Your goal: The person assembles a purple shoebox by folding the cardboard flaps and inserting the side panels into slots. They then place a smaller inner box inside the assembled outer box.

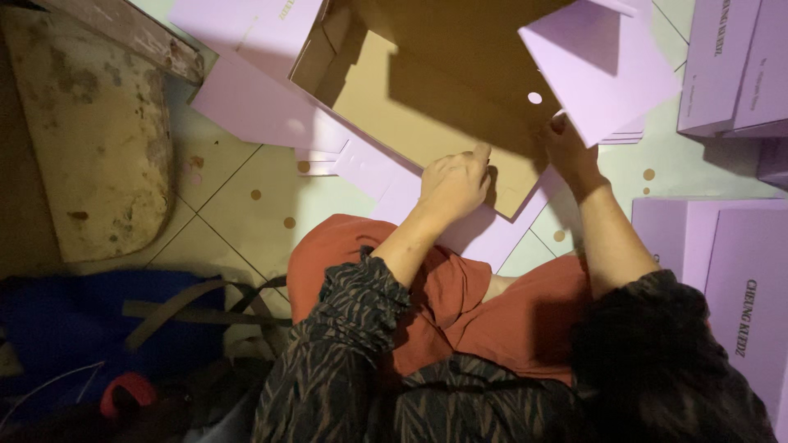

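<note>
Both forearms reaching forward from lap toward 12 o'clock, elbows bent, patterned sleeves pushed up. Left hand (453,184) curling into loose fist, fingers folding over near edge of lilac cardboard box (427,98), thumb pointing up. Right hand (568,152) lying at 1 o'clock of left, fingers pressing against box's side flap (595,66), partly hiding under it; grip there unclear. Box lying open on tiled floor (238,197), brown inside facing up. Finished lilac boxes (730,66) stacking at 2 o'clock.

Unfolded box (427,107) on floor (246,197) ahead of knees; finished boxes (730,66) right; bag (74,336) left.
</note>
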